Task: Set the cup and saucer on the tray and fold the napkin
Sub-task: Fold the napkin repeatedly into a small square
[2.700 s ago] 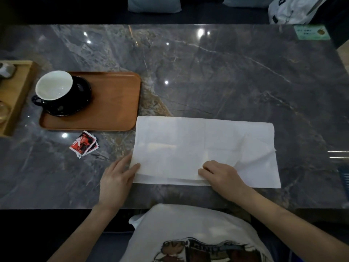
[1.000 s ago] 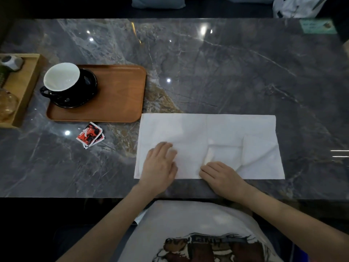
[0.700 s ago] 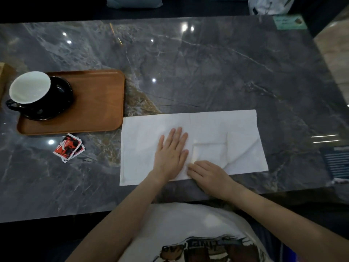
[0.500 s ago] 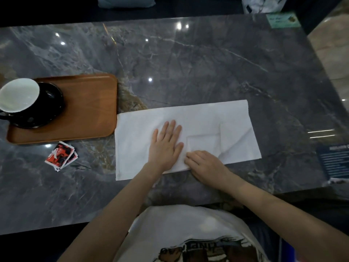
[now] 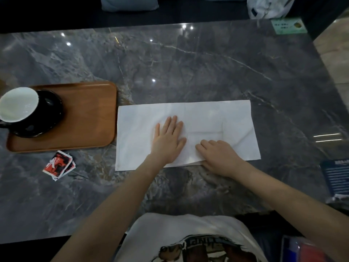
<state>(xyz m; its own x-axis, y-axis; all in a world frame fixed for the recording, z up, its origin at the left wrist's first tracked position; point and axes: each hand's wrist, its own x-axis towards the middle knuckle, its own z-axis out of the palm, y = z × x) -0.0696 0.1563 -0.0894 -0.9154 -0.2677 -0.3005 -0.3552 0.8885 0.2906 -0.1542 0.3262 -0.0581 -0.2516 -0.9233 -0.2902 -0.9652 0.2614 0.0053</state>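
A: Where was the napkin [image 5: 198, 118]?
B: Center of frame, flat on the dark marble surface [image 5: 188, 69], a long white rectangle running left to right. Its left short edge sat just beside the right rim of the wooden tray [image 5: 88, 118]. Crease lines showed across it, and a folded-in flap lay on its lower right part.
A: Hands?
B: Left hand [image 5: 168, 140] was flat, palm down, fingers extended and slightly spread, pressing the middle of the napkin. It gripped nothing. Right hand [image 5: 219, 156] rested on the napkin's lower edge just right of the left one, fingers loosely curled and pointing left. Couldn't tell whether it pinched a layer or only pressed on top.
A: Cup and saucer?
B: Both on the tray, left edge of frame. The cup [image 5: 18, 104], white inside and dark outside, sat on the black saucer [image 5: 47, 120] at the tray's left end, partly cut by the frame edge. The rest of the tray was bare wood.
A: Anything else on the surface?
B: Small red-and-black packets [image 5: 58, 165] stacked just below the tray, lower left of the napkin. Green card [image 5: 289, 26] at the upper right corner.
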